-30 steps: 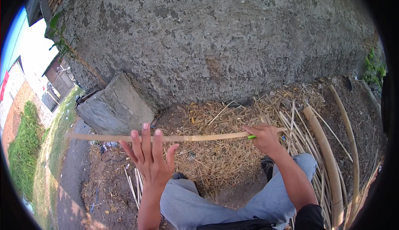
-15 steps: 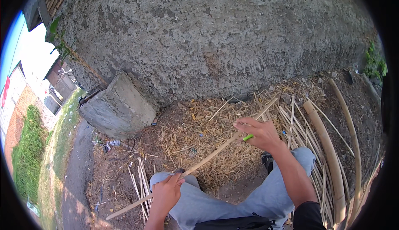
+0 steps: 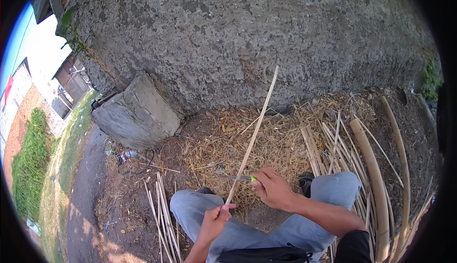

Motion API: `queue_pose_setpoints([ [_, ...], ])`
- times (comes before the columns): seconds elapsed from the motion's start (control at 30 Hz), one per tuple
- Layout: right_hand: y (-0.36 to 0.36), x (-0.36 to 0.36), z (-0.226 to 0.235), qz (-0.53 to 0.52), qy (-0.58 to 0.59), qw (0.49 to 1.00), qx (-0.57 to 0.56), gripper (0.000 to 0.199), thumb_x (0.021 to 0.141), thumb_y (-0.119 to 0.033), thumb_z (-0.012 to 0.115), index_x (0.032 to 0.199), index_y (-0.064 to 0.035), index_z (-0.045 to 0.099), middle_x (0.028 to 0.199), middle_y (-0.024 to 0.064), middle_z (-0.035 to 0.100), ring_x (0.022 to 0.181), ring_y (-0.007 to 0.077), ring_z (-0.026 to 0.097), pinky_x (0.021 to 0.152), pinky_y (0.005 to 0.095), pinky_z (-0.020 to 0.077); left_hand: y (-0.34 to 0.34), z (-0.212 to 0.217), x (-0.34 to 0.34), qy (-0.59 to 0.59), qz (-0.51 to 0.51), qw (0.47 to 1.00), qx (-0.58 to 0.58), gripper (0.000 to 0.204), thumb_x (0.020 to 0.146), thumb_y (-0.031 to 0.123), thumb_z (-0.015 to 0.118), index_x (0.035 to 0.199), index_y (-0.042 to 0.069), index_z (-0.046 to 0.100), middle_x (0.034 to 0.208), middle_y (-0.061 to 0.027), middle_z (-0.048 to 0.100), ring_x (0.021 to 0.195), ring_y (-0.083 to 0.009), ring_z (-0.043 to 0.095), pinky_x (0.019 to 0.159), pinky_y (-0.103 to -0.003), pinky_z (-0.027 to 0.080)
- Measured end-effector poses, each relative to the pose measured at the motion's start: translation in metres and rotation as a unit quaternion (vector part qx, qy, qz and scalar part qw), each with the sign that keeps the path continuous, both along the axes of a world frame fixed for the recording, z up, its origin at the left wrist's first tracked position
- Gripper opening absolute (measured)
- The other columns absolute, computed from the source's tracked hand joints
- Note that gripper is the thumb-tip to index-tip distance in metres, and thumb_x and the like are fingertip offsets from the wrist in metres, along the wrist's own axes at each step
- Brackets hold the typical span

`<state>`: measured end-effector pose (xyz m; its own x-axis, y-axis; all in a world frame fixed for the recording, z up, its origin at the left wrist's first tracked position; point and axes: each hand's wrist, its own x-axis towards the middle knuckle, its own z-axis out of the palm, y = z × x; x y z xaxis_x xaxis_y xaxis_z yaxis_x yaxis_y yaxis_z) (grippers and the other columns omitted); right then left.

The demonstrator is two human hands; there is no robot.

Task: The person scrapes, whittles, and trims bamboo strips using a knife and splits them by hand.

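My left hand (image 3: pixel 215 222) is closed round the lower end of a long, pale bamboo strip (image 3: pixel 257 129). The strip slants up and away from me, its far tip in front of the wall. In my right hand (image 3: pixel 273 188) is a knife (image 3: pixel 253 179) with a bright green handle, mostly hidden by the fingers. Its thin blade points left and crosses the strip a little above my left hand. Whether the edge bites into the wood cannot be made out.
Bamboo strips (image 3: pixel 164 215) lie by my left knee. More strips (image 3: pixel 328 141) and a thick bamboo pole (image 3: pixel 371 168) lie on the right. Shavings (image 3: pixel 266 144) cover the ground before me. A concrete block (image 3: pixel 143 113) stands against the rough wall (image 3: pixel 238 39).
The strip has swung from a low slant to a steeper one, and my left hand now grips its near end. My right hand has come down and left, bringing the knife blade across the strip.
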<state>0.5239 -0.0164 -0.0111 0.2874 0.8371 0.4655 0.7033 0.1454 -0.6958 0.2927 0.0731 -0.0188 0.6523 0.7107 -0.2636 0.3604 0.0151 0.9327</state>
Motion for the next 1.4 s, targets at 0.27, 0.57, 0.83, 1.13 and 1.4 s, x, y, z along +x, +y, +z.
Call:
queue_pose_setpoints([
  [0.27,-0.002,-0.021,-0.022,-0.011,-0.101,0.991,-0.085,0.033,0.092,-0.028,0.066,0.111,-0.0021,0.058,0.085,0.0127,0.068,0.057,0.0326,0.065,0.046,0.0438,0.0493,-0.003,-0.002,0.015,-0.027,0.053,0.993,-0.099,0.039,0.107,0.027,0.046,0.117,-0.006,0.066,0.069,0.0047,0.05,0.057,-0.0023,0.037,0.051,-0.02,0.03],
  [0.57,-0.001,-0.028,-0.025,-0.027,-0.121,0.992,0.005,0.037,0.087,-0.026,0.072,0.118,-0.0049,0.066,0.079,0.0065,0.068,0.052,0.0197,0.062,0.043,0.0334,0.0464,-0.006,-0.007,0.018,-0.108,0.083,0.98,-0.143,0.037,0.105,0.027,0.052,0.115,-0.006,0.067,0.07,0.0036,0.05,0.057,-0.002,0.036,0.05,-0.02,0.029],
  [0.83,0.014,-0.015,-0.003,-0.121,-0.021,0.991,0.053,0.028,0.089,-0.026,0.071,0.106,-0.005,0.072,0.066,0.006,0.065,0.045,0.0206,0.058,0.039,0.0334,0.0433,-0.022,0.011,0.017,-0.129,0.111,0.977,-0.129,0.032,0.104,0.022,0.054,0.11,-0.008,0.063,0.064,0.0036,0.042,0.05,-0.0024,0.028,0.044,-0.022,0.02],
  [1.13,0.01,-0.024,-0.027,-0.126,-0.116,0.981,0.094,0.026,0.085,-0.03,0.075,0.098,-0.0085,0.072,0.061,0.0012,0.059,0.043,0.0184,0.056,0.035,0.0346,0.0391,-0.018,0.006,0.007,-0.123,0.099,0.974,-0.164,0.034,0.104,0.024,0.053,0.105,-0.007,0.065,0.062,0.0044,0.046,0.05,-0.0019,0.035,0.043,-0.021,0.026],
  [1.4,0.004,-0.036,-0.026,-0.071,-0.179,0.974,0.122,0.03,0.084,-0.032,0.076,0.098,-0.0069,0.07,0.059,0.0009,0.056,0.041,0.0184,0.055,0.035,0.0337,0.0386,-0.019,0.0,-0.001,-0.096,0.12,0.978,-0.143,0.034,0.105,0.024,0.053,0.108,-0.008,0.064,0.061,0.0052,0.043,0.05,-0.0014,0.032,0.043,-0.021,0.023],
])
